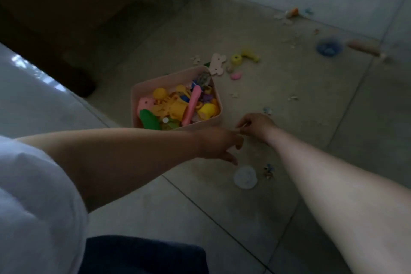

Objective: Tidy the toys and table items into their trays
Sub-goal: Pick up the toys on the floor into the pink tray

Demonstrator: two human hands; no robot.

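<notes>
A pink tray (171, 78) full of coloured plastic toys stands on the tiled floor. My left hand (219, 144) reaches just in front of its near right corner, fingers pointing down and loosely spread. My right hand (255, 125) is beside it, fingers curled, pinching a small pale piece that I cannot make out. The two hands nearly touch. A pale round lid (245, 177) lies on the floor just below my left hand. Behind the tray lie a white bone-shaped toy (218, 64), a yellow toy (243, 56) and a small pink piece (236, 76).
Small scraps lie scattered over the floor. A blue round toy (329, 48) and a pink roller (364, 48) lie far right. More small toys (293, 13) sit by the wall. Dark wooden furniture (66, 18) stands at the left back.
</notes>
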